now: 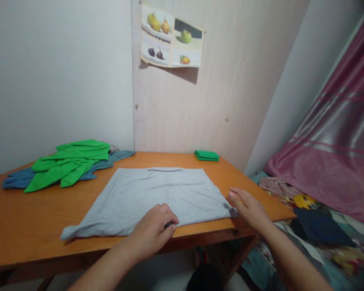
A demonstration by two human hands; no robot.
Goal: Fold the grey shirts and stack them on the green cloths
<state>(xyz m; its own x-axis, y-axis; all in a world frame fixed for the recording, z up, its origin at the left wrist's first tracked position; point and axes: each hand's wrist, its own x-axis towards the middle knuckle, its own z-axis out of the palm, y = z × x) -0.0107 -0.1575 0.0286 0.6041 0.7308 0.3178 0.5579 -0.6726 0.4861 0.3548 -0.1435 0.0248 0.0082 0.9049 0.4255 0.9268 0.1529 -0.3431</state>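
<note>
A light grey shirt [164, 194] lies spread flat on the wooden table, its dark-edged neckline towards the wall and its near edge along the table front. Over the middle of that near edge is my left hand [156, 227], fingers curled and thumb bent towards them. A small dark patch shows between thumb and forefinger; what the hand holds, if anything, I cannot make out. My right hand [250, 208] hovers beside the shirt's near right corner, fingers stretched out, with nothing visible in it.
On the orange-brown table [33, 218], a loose green garment [75, 161] lies over blue clothes [18, 178] at the left. A folded green cloth [206, 155] sits at the back right. Right of the table are a pink curtain [330, 161] and heaped belongings. A fruit poster [171, 38] hangs behind.
</note>
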